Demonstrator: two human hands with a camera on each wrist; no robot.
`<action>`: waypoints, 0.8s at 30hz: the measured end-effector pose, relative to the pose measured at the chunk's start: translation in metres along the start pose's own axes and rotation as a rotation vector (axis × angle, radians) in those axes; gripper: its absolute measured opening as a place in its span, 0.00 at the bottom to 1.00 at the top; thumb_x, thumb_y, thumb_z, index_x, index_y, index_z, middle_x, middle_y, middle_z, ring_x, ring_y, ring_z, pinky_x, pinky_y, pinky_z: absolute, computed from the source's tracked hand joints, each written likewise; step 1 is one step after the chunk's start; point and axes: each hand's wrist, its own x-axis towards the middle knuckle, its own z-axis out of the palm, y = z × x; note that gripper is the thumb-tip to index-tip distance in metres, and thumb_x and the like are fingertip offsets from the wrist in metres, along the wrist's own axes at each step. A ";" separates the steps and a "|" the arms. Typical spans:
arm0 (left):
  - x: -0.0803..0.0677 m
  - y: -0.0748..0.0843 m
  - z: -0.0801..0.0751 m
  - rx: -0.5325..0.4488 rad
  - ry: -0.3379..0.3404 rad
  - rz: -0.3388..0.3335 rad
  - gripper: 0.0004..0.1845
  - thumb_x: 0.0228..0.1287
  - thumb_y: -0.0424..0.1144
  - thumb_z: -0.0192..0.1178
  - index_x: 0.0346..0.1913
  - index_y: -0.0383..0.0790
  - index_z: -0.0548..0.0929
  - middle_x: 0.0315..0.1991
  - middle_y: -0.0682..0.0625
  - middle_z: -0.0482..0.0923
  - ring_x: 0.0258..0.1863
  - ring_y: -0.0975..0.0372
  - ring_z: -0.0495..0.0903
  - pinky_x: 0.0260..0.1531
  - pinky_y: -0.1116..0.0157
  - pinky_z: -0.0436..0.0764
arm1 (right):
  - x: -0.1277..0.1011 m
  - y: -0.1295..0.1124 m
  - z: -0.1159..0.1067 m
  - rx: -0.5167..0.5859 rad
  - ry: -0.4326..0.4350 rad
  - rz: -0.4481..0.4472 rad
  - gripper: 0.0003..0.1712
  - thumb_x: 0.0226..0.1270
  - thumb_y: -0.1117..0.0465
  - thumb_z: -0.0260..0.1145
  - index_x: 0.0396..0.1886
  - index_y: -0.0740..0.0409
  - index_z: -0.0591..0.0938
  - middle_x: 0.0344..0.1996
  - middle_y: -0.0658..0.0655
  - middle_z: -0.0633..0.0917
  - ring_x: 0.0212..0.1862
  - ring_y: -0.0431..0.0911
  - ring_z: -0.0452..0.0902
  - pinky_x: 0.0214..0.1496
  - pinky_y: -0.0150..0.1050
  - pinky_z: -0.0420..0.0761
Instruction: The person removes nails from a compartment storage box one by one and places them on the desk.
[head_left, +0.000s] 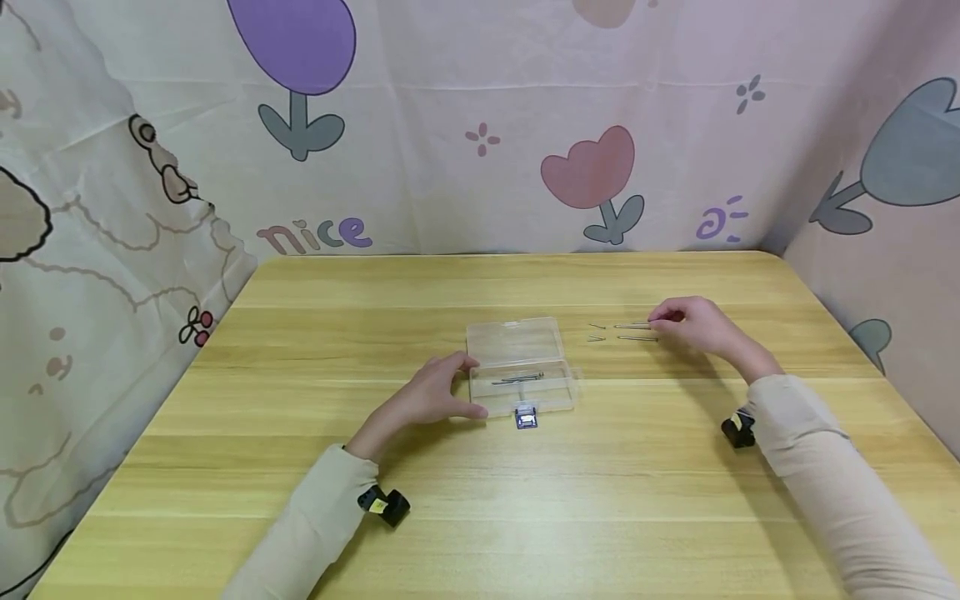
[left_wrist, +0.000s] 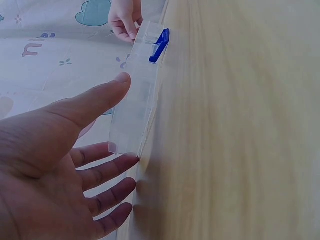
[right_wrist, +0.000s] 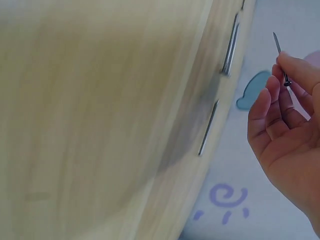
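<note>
Near the middle of the table (head_left: pixel 300 467) sits a clear plastic box (head_left: pixel 521 367), lid open, with a blue latch (head_left: pixel 527 418) at its front and a few thin nails inside. Your left hand (head_left: pixel 431 398) rests at its left side, fingers (left_wrist: pixel 107 172) spread and fairly straight — thumb along the box wall. Your right hand (head_left: pixel 693 325) pinches one nail (right_wrist: pixel 280 57) between thumb and fingertips; loose nails (head_left: pixel 626 332) lie beside it — four, though the view is small.

I see a clear plastic box (head_left: pixel 517 360) with a blue latch (head_left: pixel 527 417), dark grey metal nails (head_left: pixel 633 332), the pale yellow wood-grain counter (head_left: pixel 480 483), and a pink tulip-print cloth backdrop (head_left: pixel 525 125).
</note>
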 end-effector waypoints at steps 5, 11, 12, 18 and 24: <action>-0.001 0.002 0.000 -0.007 -0.005 -0.001 0.39 0.48 0.48 0.76 0.61 0.37 0.73 0.57 0.44 0.74 0.57 0.51 0.68 0.58 0.51 0.67 | -0.003 0.012 -0.005 0.004 -0.002 0.032 0.10 0.68 0.64 0.64 0.41 0.69 0.83 0.37 0.61 0.84 0.38 0.48 0.72 0.39 0.36 0.73; -0.001 0.001 -0.001 -0.006 -0.004 -0.002 0.39 0.48 0.48 0.76 0.61 0.37 0.73 0.57 0.44 0.74 0.57 0.51 0.68 0.58 0.50 0.67 | -0.008 0.024 -0.011 -0.011 -0.014 0.061 0.11 0.69 0.64 0.63 0.41 0.69 0.82 0.36 0.60 0.84 0.37 0.47 0.72 0.38 0.36 0.73; 0.000 0.001 -0.001 -0.007 -0.005 0.000 0.39 0.48 0.48 0.76 0.61 0.37 0.72 0.57 0.44 0.74 0.57 0.51 0.68 0.58 0.50 0.67 | -0.010 0.025 -0.012 -0.019 -0.015 0.064 0.10 0.69 0.64 0.63 0.41 0.69 0.83 0.36 0.60 0.84 0.36 0.47 0.72 0.38 0.36 0.73; 0.000 0.000 -0.001 -0.014 -0.009 0.013 0.39 0.48 0.48 0.76 0.61 0.37 0.72 0.57 0.44 0.74 0.58 0.50 0.68 0.59 0.50 0.66 | -0.018 0.034 -0.015 -0.053 -0.023 0.068 0.09 0.68 0.64 0.64 0.39 0.68 0.83 0.34 0.58 0.84 0.36 0.46 0.72 0.38 0.37 0.72; 0.000 0.000 -0.001 -0.013 -0.008 0.000 0.39 0.47 0.49 0.76 0.61 0.38 0.73 0.57 0.45 0.74 0.57 0.51 0.68 0.58 0.50 0.67 | -0.021 0.043 -0.015 -0.060 -0.040 0.075 0.09 0.67 0.64 0.65 0.38 0.68 0.84 0.33 0.57 0.84 0.36 0.46 0.73 0.38 0.37 0.72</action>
